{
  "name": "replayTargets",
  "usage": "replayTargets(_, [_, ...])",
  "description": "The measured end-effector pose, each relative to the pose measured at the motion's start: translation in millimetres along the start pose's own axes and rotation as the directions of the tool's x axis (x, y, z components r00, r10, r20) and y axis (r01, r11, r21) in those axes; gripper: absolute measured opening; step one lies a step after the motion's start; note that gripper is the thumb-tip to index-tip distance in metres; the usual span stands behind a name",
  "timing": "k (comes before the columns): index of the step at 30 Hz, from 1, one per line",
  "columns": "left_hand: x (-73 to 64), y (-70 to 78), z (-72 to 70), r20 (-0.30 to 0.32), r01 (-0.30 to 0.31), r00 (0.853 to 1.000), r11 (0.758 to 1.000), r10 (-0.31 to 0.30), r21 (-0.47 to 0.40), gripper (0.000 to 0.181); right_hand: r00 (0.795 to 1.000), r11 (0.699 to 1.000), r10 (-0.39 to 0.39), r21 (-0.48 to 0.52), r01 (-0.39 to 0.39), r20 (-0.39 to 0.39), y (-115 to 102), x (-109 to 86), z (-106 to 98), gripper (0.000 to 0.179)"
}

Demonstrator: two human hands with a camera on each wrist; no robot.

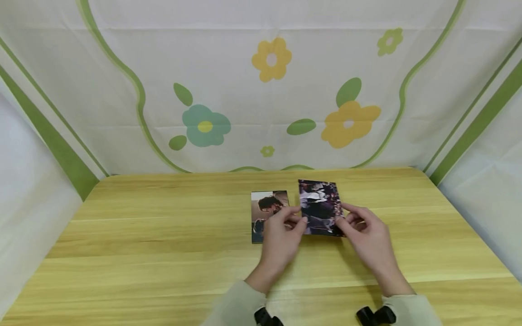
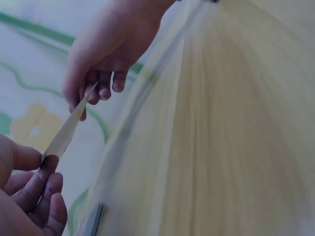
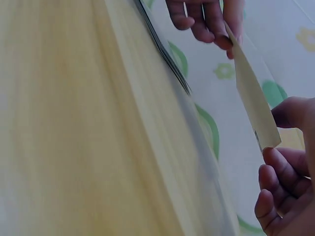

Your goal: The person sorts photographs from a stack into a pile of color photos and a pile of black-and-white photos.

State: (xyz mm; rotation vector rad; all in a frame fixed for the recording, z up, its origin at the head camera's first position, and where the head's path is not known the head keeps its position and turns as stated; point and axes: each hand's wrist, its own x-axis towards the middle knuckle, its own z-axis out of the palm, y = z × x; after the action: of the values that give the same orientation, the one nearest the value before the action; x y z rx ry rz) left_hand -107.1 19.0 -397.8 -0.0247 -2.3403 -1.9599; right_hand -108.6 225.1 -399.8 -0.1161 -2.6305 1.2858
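Observation:
Both hands hold up a photo print (image 1: 320, 206) of a dark, crowded scene, raised off the table. My left hand (image 1: 281, 237) pinches its left edge between thumb and fingers. At the lower right edge, my right hand (image 1: 368, 235) pinches it in the same way. From the wrists, the pale back of the print (image 3: 253, 101) shows, seen nearly edge-on. Left of it, a small stack of photos (image 1: 261, 213) lies on the table, its top one showing a dark-haired person; my left hand covers its lower right part. Several layered edges of the stack (image 3: 165, 51) appear in the right wrist view.
The wooden table (image 1: 142, 244) spreads around the hands. Behind it hangs a white cloth (image 1: 244, 99) with printed flowers and green lines, and more cloth closes off both sides. A black wrist device (image 1: 375, 315) sits by the right sleeve (image 1: 412, 310).

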Motion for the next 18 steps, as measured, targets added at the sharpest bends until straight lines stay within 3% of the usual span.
replayTargets(7, [-2.3, 7.0, 34.3, 0.052, -0.008, 0.999, 1.000, 0.007, 0.010, 0.026, 0.994, 0.995, 0.090, -0.041, -0.093, -0.059, 22.2, 3.4, -23.1, 0.043])
replayTargets(11, [-0.8, 6.8, 41.0, 0.065, 0.002, 0.998, 1.000, -0.004, 0.019, 0.028, 0.993, 0.993, 0.101, -0.059, -0.104, -0.061, 29.7, 5.8, -25.7, 0.044])
replayTargets(18, [-0.1, 4.6, 42.4, 0.047, 0.074, 0.996, 0.996, -0.076, 0.046, 0.031, 0.993, 0.990, 0.113, -0.082, -0.115, -0.024, 34.5, 7.9, -20.5, 0.046])
